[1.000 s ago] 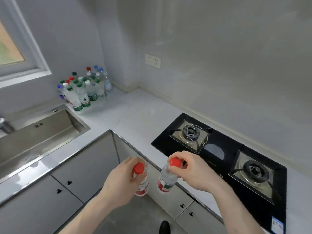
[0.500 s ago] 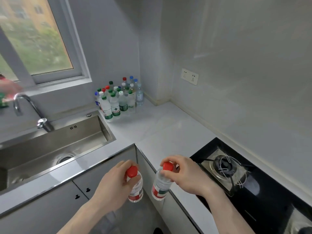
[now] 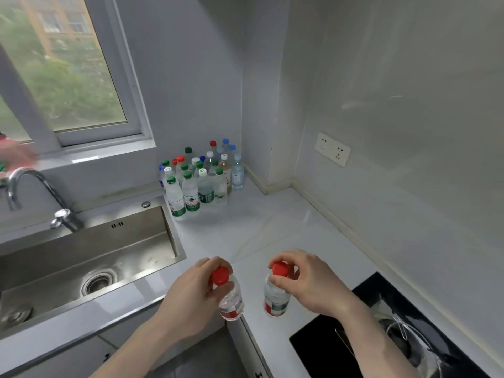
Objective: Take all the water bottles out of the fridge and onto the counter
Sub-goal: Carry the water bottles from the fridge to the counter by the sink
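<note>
Two bottles: carried, left hand [image 3: 195, 291] fingers wrapping one neck, right hand [image 3: 311, 282] fingers pinching other's cap.
Next: stand both on desk [image 3: 259, 230] beside bottle cluster [image 3: 200, 178].

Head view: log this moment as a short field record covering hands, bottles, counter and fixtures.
left hand: grips a red-capped bottle near its neck
right hand: grips a second red-capped bottle by the cap
height: both bottles held above the counter's front edge, not set down
counter: white, bare in the middle
bottle cluster: upright in the back corner; green, red, blue and white caps
sink: steel, left of the hands
stove: black, lower right
</note>
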`<action>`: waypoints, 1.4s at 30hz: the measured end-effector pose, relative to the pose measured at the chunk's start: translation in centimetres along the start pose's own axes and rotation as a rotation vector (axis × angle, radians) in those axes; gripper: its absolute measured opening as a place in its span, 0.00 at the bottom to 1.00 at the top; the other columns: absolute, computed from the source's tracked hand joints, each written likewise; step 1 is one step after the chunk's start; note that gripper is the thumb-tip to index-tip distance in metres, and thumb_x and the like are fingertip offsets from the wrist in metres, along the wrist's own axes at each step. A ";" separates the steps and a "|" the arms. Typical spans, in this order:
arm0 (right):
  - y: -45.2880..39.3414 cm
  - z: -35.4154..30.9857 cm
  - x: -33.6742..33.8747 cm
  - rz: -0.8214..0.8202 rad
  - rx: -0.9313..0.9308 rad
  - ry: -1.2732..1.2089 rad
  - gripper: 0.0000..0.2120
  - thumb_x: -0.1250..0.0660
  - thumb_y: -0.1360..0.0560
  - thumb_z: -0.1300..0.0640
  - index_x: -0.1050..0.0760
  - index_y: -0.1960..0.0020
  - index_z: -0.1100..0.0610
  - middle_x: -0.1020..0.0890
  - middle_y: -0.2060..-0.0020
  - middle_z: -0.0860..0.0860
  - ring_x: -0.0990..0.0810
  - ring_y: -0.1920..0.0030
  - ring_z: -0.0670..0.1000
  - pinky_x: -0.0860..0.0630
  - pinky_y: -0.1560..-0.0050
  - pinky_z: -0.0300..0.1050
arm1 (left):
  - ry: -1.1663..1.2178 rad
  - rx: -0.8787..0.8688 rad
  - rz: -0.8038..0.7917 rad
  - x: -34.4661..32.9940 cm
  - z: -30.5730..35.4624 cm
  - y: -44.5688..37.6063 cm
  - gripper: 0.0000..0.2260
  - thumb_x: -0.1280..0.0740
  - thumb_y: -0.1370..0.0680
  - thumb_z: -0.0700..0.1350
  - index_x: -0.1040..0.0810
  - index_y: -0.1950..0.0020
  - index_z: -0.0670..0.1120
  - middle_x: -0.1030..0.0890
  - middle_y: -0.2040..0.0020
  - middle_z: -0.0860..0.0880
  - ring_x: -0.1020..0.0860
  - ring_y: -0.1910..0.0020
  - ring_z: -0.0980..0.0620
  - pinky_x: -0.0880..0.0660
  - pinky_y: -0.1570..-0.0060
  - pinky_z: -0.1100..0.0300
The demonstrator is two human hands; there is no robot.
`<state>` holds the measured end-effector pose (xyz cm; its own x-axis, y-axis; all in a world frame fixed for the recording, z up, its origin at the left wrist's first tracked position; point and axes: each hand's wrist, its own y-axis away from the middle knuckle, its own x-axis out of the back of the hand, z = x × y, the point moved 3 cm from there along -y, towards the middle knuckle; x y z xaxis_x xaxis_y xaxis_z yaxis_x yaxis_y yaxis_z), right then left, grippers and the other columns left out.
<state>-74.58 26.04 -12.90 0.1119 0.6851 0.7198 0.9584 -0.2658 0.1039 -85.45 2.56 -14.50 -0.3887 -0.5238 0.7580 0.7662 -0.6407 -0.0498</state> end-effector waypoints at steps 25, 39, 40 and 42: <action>-22.2 0.1 -0.7 0.170 -0.186 -0.054 0.07 0.27 0.24 0.44 0.21 0.48 0.35 0.21 0.48 0.34 0.19 0.55 0.44 0.24 0.53 0.38 | -0.254 -0.253 -0.229 3.5 -8.6 -28.6 0.10 0.35 0.19 0.58 0.30 0.40 0.59 0.23 0.43 0.56 0.22 0.50 0.49 0.23 0.51 0.53; -27.2 1.5 0.8 0.212 -0.234 -0.039 0.08 0.26 0.24 0.43 0.20 0.47 0.36 0.19 0.48 0.38 0.20 0.56 0.44 0.20 0.48 0.46 | -0.420 -0.349 -0.285 1.5 -7.7 -42.2 0.10 0.36 0.18 0.52 0.28 0.37 0.53 0.21 0.43 0.50 0.23 0.47 0.47 0.26 0.44 0.51; -27.5 1.7 1.1 0.213 -0.241 -0.032 0.08 0.27 0.24 0.43 0.20 0.46 0.36 0.19 0.48 0.38 0.20 0.55 0.44 0.21 0.48 0.46 | -0.437 -0.347 -0.292 1.2 -7.7 -43.1 0.10 0.36 0.18 0.52 0.28 0.37 0.53 0.21 0.43 0.50 0.23 0.46 0.46 0.27 0.41 0.50; -28.2 2.1 1.6 0.219 -0.253 -0.030 0.08 0.27 0.24 0.44 0.20 0.46 0.37 0.19 0.48 0.37 0.20 0.54 0.43 0.21 0.46 0.45 | -0.471 -0.350 -0.308 0.7 -7.8 -44.8 0.11 0.36 0.18 0.52 0.28 0.37 0.53 0.21 0.43 0.50 0.23 0.45 0.46 0.28 0.40 0.49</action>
<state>-100.85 36.06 -16.07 0.3188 0.6116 0.7241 0.8159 -0.5659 0.1188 -124.06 26.51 -16.81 -0.2370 -0.0365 0.9708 0.4131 -0.9082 0.0667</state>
